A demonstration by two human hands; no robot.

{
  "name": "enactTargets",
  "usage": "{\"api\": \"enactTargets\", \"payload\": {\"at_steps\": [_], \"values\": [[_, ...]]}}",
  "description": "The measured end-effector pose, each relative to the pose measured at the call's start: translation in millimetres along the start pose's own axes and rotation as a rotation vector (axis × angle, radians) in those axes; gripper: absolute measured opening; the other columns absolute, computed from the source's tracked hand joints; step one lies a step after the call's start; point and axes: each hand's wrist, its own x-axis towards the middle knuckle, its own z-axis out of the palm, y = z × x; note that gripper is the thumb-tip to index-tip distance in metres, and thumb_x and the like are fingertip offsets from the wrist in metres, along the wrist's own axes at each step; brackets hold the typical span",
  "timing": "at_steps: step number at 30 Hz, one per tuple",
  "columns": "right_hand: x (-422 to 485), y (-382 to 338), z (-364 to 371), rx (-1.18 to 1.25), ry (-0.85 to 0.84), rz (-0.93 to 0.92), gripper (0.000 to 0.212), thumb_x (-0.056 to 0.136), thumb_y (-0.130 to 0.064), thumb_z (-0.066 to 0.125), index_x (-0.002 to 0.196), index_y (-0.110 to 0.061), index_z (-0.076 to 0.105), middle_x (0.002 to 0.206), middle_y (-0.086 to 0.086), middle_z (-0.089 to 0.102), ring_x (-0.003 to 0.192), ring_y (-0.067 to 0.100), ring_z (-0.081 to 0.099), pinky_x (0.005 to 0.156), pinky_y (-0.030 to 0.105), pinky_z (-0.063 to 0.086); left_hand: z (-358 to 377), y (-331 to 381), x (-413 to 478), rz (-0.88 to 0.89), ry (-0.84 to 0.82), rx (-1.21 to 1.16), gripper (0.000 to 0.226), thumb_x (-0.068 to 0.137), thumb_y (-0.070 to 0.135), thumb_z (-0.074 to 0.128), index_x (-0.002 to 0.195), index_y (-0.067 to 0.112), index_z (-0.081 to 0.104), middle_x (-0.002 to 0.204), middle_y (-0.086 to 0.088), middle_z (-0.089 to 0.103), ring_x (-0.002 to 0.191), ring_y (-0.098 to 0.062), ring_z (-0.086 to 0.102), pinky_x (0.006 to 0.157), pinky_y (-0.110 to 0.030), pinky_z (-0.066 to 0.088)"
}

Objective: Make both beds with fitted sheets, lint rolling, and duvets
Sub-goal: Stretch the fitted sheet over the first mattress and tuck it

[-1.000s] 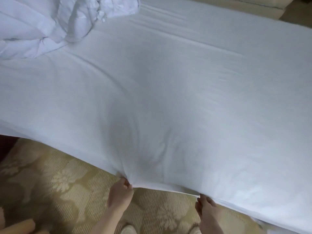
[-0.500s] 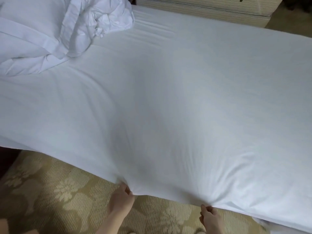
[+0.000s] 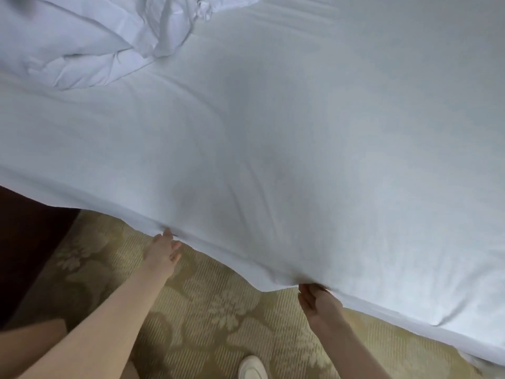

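A white fitted sheet (image 3: 300,132) covers the mattress and fills most of the head view. Its near edge hangs over the bed's side above the carpet. My left hand (image 3: 162,248) reaches that edge at the lower left, fingertips on the hem; the fingers look loosely spread. My right hand (image 3: 317,300) pinches the hem at the lower middle, where the cloth gathers into folds. A crumpled white duvet (image 3: 90,36) lies bunched on the bed at the upper left.
Beige carpet with a floral pattern (image 3: 218,318) runs along the bed's near side. A white shoe (image 3: 252,367) shows at the bottom. Dark furniture (image 3: 24,242) stands at the left edge.
My left hand has moved left along the hem and loosened its hold. My right hand has kept its pinch and pulled the edge outward. The view has shifted nearer to the bed.
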Motion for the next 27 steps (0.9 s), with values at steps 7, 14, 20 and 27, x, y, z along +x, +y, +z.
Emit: {"api": "enactTargets", "payload": {"at_steps": [7,14,20,27], "values": [[12,18,10,-0.068,0.117,-0.095,0.021,0.095,0.002,0.044,0.081,-0.007,0.057,0.081,0.008,0.058,0.07,0.016,0.057,0.059,0.024,0.051,-32,35,60,-0.221,0.034,-0.344,0.024,0.101,0.023,0.042,0.119,0.015,0.056,0.103,-0.001,0.056,0.105,-0.013,0.055,0.092,-0.028,0.042],[14,16,18,-0.208,0.282,-0.099,0.021,0.097,-0.006,0.044,0.078,-0.008,0.053,0.075,0.009,0.054,0.065,0.02,0.052,0.059,0.03,0.04,-45,33,72,-0.244,0.088,-0.259,0.012,0.099,0.008,0.042,0.104,0.007,0.053,0.069,-0.001,0.039,0.056,-0.01,0.034,0.103,-0.03,0.039],[20,12,23,-0.335,0.447,-0.042,0.029,0.097,-0.011,0.048,0.077,0.008,0.054,0.07,0.015,0.058,0.06,0.023,0.056,0.054,0.03,0.039,-69,35,65,-0.311,0.174,-0.118,0.033,0.098,0.009,0.047,0.13,0.0,0.046,0.097,-0.016,0.056,0.101,-0.024,0.055,0.097,-0.047,0.042],[-2,14,46,-0.168,0.386,-0.104,0.016,0.098,-0.006,0.046,0.088,-0.001,0.057,0.071,0.013,0.057,0.068,0.027,0.053,0.059,0.033,0.04,-78,55,72,-0.414,-0.009,-0.184,0.022,0.099,0.014,0.047,0.119,0.008,0.052,0.124,-0.01,0.056,0.121,-0.024,0.05,0.103,-0.052,0.033]]}}
